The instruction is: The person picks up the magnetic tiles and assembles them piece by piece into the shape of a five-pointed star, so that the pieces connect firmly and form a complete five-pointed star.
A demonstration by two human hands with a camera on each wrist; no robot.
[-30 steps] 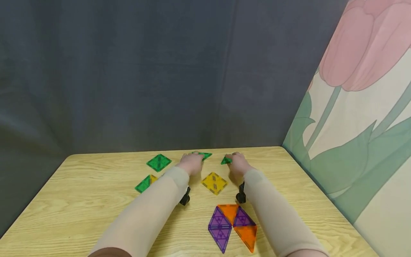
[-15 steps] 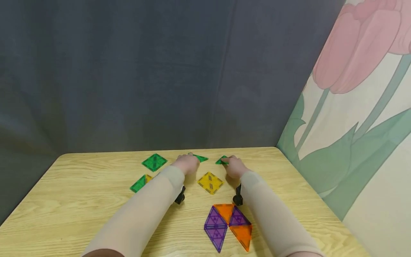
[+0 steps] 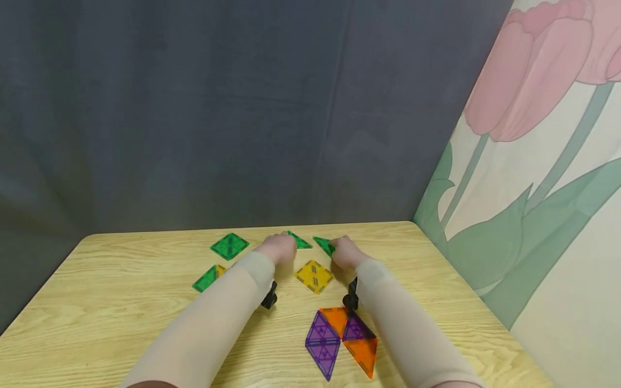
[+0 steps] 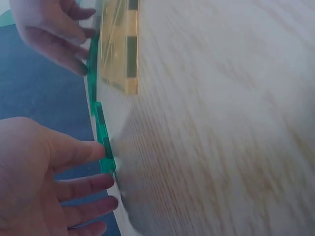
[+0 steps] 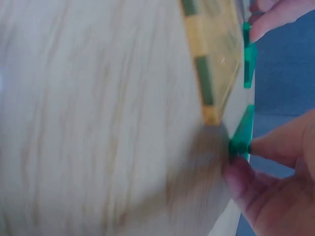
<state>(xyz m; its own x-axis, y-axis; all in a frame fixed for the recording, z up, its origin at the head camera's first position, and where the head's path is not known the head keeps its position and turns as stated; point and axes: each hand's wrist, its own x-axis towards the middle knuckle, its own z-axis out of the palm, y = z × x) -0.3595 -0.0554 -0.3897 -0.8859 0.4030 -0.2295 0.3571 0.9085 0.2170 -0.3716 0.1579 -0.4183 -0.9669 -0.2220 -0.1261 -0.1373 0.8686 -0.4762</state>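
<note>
My left hand [image 3: 280, 248] is at the back of the table, thumb and forefinger at the near end of a green triangular magnetic tile [image 3: 299, 241], pinching it; in the left wrist view the thumb lies on this tile [image 4: 104, 142], other fingers extended. To its right, my right hand [image 3: 346, 254] pinches a second green triangular magnetic tile [image 3: 322, 244] between thumb and forefinger, also plain in the right wrist view as a green tile [image 5: 242, 130]. A narrow gap separates the two tiles. In front of both hands lies a yellow diamond made of magnetic tiles [image 3: 314, 276].
A green diamond [image 3: 229, 246] lies at the back left. Nearer is a green tile [image 3: 205, 278] beside a yellow one, partly behind the left sleeve. Purple tiles [image 3: 323, 343] and orange tiles [image 3: 362, 354] form a fan at the front. A dark curtain [image 3: 218, 118] closes the back.
My right hand has moved left toward the left hand, turning its green tile so it points up and left. The left tile has tilted slightly. The whole view has shifted a little.
</note>
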